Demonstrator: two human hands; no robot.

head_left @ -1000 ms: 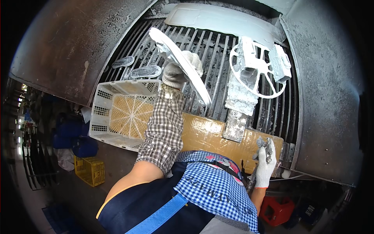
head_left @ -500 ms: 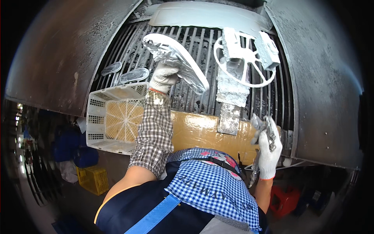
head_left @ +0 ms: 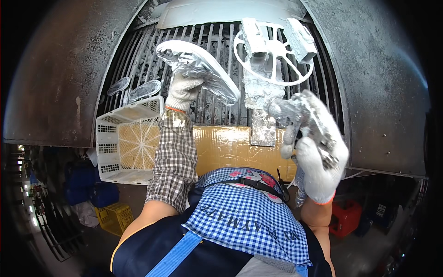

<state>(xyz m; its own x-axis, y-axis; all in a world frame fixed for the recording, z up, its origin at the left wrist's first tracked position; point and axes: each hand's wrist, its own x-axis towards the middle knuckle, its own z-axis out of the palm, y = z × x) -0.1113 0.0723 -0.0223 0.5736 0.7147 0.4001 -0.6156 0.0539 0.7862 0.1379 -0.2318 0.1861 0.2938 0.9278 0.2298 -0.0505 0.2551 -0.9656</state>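
Note:
My left hand (head_left: 182,90), in a white knit glove, is closed round a shoe (head_left: 201,67) whose upper is wrapped in silver foil. The shoe is tilted over the grate, its white sole edge facing up and away from me. My right hand (head_left: 321,162), gloved and smeared grey, has its fingers wrapped round a paint-crusted spray gun (head_left: 287,111). The gun's front end points left, toward the shoe but apart from it. Two small foil-covered, sole-shaped pieces, one a flat oval (head_left: 146,90) and one smaller (head_left: 119,86), lie on the grate by the basket.
A white-coated spoked wheel (head_left: 275,64) with two crusted blocks stands at the right of the barred grate (head_left: 216,45). A white plastic basket (head_left: 108,147) sits at the near left, beside a tape-covered brown ledge (head_left: 221,147). Metal side walls (head_left: 383,92) flank the grate.
My right hand has risen from low at the right, bringing the spray gun up and nearer the wheel. The left hand still holds the shoe; the whole view has shifted slightly.

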